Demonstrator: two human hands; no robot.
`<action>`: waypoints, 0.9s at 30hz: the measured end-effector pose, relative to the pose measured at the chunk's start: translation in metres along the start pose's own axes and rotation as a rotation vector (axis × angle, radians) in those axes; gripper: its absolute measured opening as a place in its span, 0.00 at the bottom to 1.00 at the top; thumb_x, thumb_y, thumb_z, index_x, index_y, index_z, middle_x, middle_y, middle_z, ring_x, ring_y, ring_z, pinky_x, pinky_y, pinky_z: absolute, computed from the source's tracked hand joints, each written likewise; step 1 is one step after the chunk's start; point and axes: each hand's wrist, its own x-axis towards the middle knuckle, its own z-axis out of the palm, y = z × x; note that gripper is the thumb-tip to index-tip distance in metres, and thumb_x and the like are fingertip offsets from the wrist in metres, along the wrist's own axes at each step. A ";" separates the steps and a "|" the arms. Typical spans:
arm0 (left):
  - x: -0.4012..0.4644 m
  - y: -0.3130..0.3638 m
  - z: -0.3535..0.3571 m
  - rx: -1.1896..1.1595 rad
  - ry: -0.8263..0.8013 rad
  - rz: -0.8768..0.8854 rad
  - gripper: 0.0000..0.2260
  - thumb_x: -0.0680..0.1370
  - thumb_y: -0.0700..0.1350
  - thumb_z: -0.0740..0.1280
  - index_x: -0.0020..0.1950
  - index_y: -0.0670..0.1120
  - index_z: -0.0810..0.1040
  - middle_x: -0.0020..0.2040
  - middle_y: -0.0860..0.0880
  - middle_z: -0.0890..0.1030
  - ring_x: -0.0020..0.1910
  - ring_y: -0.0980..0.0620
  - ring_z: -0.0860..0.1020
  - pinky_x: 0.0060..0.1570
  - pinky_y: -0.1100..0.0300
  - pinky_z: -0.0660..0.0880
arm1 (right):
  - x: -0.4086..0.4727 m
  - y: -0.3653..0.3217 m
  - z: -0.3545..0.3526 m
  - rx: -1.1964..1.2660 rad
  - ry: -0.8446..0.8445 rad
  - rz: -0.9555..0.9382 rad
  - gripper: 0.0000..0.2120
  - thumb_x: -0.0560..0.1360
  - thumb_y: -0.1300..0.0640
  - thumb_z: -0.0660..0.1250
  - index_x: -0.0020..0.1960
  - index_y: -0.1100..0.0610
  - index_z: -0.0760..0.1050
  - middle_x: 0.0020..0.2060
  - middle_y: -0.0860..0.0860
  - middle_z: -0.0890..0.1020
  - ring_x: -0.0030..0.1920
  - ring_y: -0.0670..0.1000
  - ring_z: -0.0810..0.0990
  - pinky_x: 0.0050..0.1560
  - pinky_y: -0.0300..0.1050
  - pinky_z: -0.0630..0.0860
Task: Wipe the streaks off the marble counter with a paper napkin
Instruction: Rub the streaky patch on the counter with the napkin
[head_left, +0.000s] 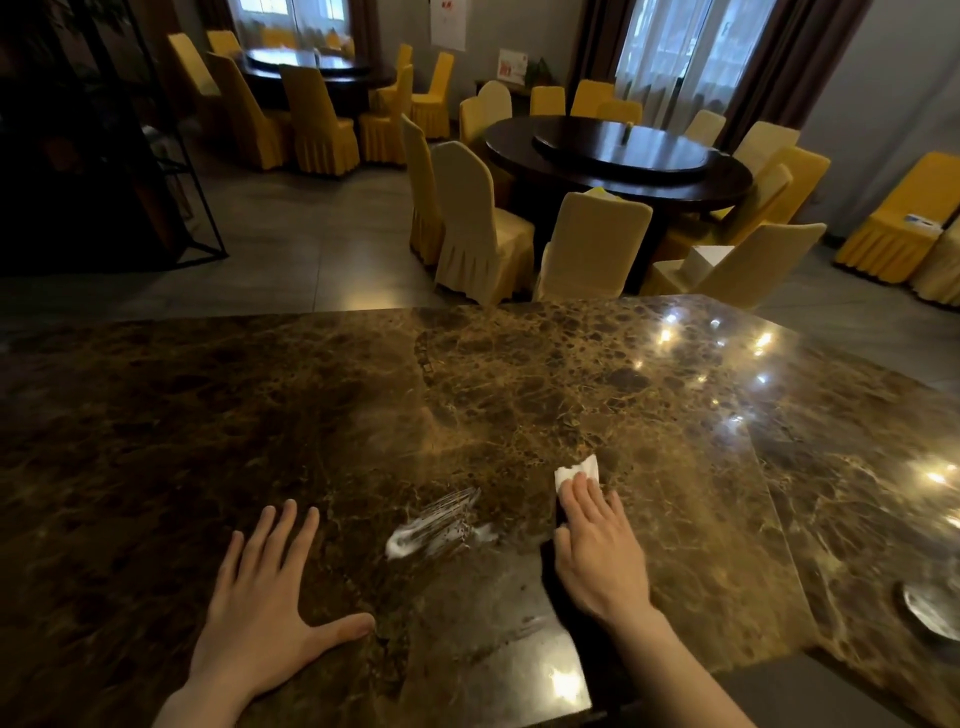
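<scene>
- looking down from your head, you see a dark brown marble counter (519, 374) veined in gold, filling the lower half of the view.
- your right hand (597, 545) lies flat, palm down, fingers straight and close together, pressing a white paper napkin (577, 470) against the stone; only the napkin's far end shows past your fingertips, and nothing is pinched or gripped.
- your left hand (270, 587) rests flat on the counter well to the left, fingers spread wide and thumb out, holding nothing; it seems to be bracing you.
- a patch of whitish streaks (439, 525) sits on the marble between your two hands, just left of your right hand, apart from the napkin.
- a duller, smeared band runs from near the streaks toward the near edge of the counter.
- judging from this, you are in the wiping step, with the visible streaks not yet cleared.
- the next move likely calls for sliding the napkin left across the streaks with steady downward pressure, keeping your palm flat so the paper does not bunch or slip out.
- beyond the counter are round dark tables and yellow-covered chairs.
</scene>
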 end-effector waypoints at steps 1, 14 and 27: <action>0.000 0.000 0.000 0.003 0.002 -0.001 0.66 0.55 0.92 0.43 0.79 0.54 0.26 0.81 0.53 0.27 0.79 0.52 0.26 0.81 0.45 0.31 | -0.002 -0.012 0.003 0.032 0.004 0.008 0.30 0.83 0.48 0.48 0.81 0.57 0.47 0.81 0.54 0.47 0.80 0.52 0.42 0.79 0.51 0.39; -0.002 -0.001 0.003 -0.016 0.027 0.012 0.66 0.56 0.92 0.44 0.79 0.53 0.27 0.81 0.53 0.27 0.79 0.52 0.27 0.81 0.45 0.31 | -0.016 -0.040 0.014 0.080 0.001 -0.021 0.29 0.82 0.49 0.48 0.81 0.57 0.49 0.81 0.55 0.50 0.80 0.53 0.44 0.80 0.52 0.40; 0.000 -0.002 0.006 -0.005 0.044 0.019 0.64 0.55 0.92 0.43 0.79 0.54 0.27 0.81 0.52 0.27 0.79 0.51 0.26 0.81 0.44 0.32 | -0.042 -0.071 0.027 0.182 0.050 -0.126 0.27 0.81 0.54 0.54 0.79 0.54 0.58 0.79 0.49 0.56 0.80 0.50 0.52 0.78 0.51 0.42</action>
